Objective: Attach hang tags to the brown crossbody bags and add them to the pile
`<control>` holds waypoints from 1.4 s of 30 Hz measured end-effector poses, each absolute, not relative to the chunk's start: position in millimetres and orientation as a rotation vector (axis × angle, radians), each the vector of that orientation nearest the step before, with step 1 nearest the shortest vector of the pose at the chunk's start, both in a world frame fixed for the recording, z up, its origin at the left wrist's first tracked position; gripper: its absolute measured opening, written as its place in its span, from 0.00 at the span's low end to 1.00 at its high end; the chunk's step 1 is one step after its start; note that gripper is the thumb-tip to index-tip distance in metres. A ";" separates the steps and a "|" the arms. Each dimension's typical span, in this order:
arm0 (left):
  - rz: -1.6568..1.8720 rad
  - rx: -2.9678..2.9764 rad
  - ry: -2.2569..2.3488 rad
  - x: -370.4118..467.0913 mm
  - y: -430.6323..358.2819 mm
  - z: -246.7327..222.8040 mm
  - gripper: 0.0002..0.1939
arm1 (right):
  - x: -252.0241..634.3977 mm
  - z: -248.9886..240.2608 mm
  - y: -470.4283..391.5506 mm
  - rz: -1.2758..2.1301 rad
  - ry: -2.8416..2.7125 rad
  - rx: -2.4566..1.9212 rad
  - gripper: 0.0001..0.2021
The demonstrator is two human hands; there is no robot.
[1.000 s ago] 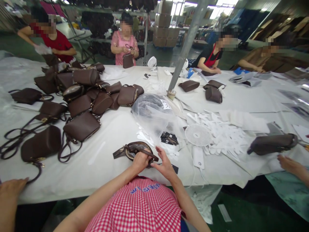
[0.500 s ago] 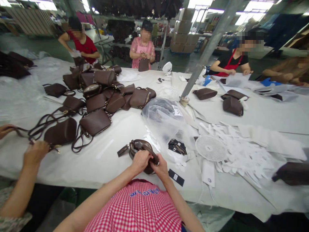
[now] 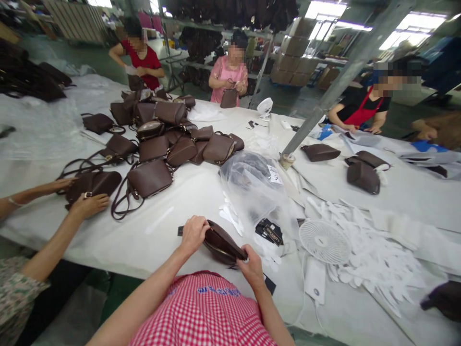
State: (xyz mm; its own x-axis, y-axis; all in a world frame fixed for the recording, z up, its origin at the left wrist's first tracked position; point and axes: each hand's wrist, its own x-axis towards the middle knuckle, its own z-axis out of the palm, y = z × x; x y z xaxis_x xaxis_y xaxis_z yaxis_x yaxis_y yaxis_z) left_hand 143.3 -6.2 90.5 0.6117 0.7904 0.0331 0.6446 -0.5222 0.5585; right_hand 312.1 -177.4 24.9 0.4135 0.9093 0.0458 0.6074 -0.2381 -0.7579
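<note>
Close in front of me, a dark brown handbag [image 3: 224,241] is held between both hands at the near side of the table, its zipped opening facing up and drawn into a long, narrow shape. My left hand [image 3: 195,234] grips its far left end. At the near right end, my right hand [image 3: 251,267] pinches the other corner. A black tag [image 3: 180,231] shows partly beside my left hand. Next to my right wrist lies a dark card [image 3: 269,284], half covered. Black tags [image 3: 269,232] sit at the mouth of a clear plastic bag [image 3: 248,180] just beyond.
A heap of brown handbags [image 3: 149,180] covers the table's left side, where a co-worker's hands [image 3: 90,205] handle one. To the right are a white fan [image 3: 324,241] and scattered white strips [image 3: 378,259]. A slanted metal post [image 3: 317,113] rises mid-table. Other people work opposite.
My hands have moved apart to the handbag's two ends, and its opening has gone from round to long and narrow. The co-worker's hands at left have moved onto a handbag. The view has shifted.
</note>
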 end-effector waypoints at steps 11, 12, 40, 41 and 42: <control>0.460 1.920 0.872 144.8 -0.5 75.6 0.04 | 348.9 51.7 -155.2 0.416 -1.541 -2.148 0.17; 0.431 1.886 0.845 142.9 -2.8 73.0 0.03 | 346.3 57.2 -150.5 0.354 -1.608 -2.192 0.22; 0.229 1.117 0.552 127.7 17.3 29.1 0.24 | 295.3 74.5 -105.8 0.465 -1.921 -2.055 0.19; 0.242 1.138 0.602 132.2 14.5 31.4 0.23 | 295.3 74.5 -105.3 0.469 -1.923 -2.056 0.19; 0.264 1.173 0.657 136.6 11.8 33.7 0.22 | 295.5 74.3 -104.8 0.472 -1.926 -2.057 0.19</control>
